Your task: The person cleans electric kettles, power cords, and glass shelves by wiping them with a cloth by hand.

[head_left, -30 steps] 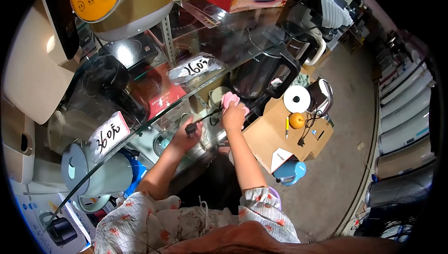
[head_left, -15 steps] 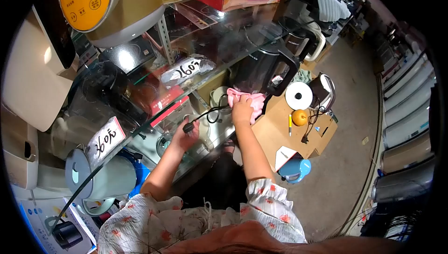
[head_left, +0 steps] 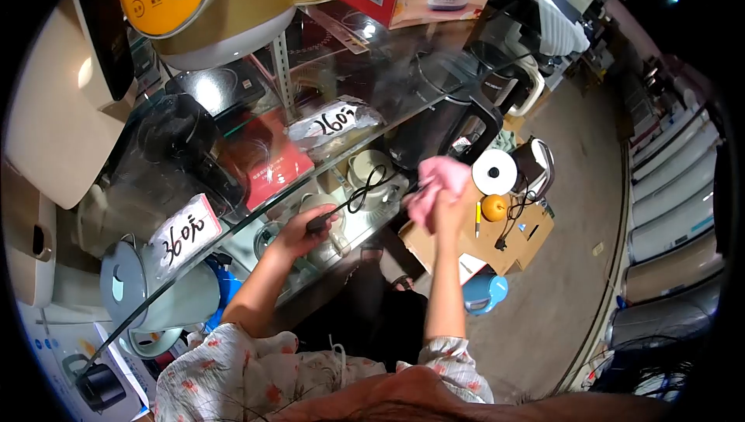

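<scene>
My left hand (head_left: 301,233) is closed on the black plug (head_left: 319,223) of a cord, below the glass shelf edge. The black cord (head_left: 362,195) loops from the plug toward my right hand. My right hand (head_left: 446,212) grips a pink cloth (head_left: 437,185), which is bunched and slightly blurred, above the cardboard. Whether the cord's far end lies inside the cloth is hidden. Just behind the cloth, a black kettle (head_left: 427,131) stands on the lower shelf. Pale cups (head_left: 369,167) sit on that shelf behind the cord.
A glass shelf (head_left: 256,197) holds price tags and a gold appliance (head_left: 233,11). At right, cardboard (head_left: 516,247) bears a white lid (head_left: 493,172), an orange round object (head_left: 494,207) and a yellow pen (head_left: 478,220). A blue jug (head_left: 485,295) stands below it. A grey-green kettle (head_left: 182,298) is at left.
My right hand has moved right with the pink cloth, away from the cord loops and over the cardboard. The plug remains in my left hand, and more of the looped cord shows.
</scene>
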Demonstrator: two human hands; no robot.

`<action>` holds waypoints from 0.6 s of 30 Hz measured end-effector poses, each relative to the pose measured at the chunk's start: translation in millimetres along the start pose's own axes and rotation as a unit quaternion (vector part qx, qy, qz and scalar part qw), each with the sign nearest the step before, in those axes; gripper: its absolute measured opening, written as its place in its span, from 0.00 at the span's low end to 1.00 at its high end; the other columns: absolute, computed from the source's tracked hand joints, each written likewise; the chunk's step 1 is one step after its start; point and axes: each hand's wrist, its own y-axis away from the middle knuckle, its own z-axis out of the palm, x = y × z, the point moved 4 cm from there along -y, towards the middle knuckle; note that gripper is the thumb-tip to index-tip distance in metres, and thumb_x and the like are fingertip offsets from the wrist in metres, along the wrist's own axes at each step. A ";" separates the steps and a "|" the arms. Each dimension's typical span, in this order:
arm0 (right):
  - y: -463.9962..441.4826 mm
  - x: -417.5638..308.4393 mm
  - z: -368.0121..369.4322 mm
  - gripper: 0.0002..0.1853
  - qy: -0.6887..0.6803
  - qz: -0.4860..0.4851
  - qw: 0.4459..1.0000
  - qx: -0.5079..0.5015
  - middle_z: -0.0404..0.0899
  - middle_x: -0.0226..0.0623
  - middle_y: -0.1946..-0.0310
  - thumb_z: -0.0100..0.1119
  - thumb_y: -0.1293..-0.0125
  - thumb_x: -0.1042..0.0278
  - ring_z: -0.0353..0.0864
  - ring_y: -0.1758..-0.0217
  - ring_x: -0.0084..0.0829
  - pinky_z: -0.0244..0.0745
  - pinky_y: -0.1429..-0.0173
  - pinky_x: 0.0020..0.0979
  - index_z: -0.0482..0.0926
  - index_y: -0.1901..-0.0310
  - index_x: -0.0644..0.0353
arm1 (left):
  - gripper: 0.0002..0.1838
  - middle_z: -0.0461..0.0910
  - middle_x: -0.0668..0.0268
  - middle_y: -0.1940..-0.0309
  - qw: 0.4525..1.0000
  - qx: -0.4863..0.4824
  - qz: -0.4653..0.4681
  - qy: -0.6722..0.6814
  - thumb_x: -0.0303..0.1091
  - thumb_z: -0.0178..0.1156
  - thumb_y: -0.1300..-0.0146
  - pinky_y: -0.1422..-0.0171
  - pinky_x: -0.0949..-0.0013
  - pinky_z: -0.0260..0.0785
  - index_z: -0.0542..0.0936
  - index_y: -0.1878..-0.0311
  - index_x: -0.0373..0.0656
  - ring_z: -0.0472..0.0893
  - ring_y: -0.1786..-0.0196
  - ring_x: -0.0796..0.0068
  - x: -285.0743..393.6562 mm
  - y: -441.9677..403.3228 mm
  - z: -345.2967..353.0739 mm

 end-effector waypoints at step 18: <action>-38.2 -25.5 2.5 0.35 -0.054 -0.027 0.963 -0.264 0.78 0.49 0.60 0.63 0.50 0.69 0.79 0.58 0.34 0.75 0.56 0.30 0.62 0.41 0.74 | 0.11 0.80 0.66 0.66 0.954 0.073 0.147 -0.250 0.32 0.53 0.35 0.61 0.79 0.67 0.76 0.51 0.41 0.76 0.65 0.82 23.7 89.3 17.3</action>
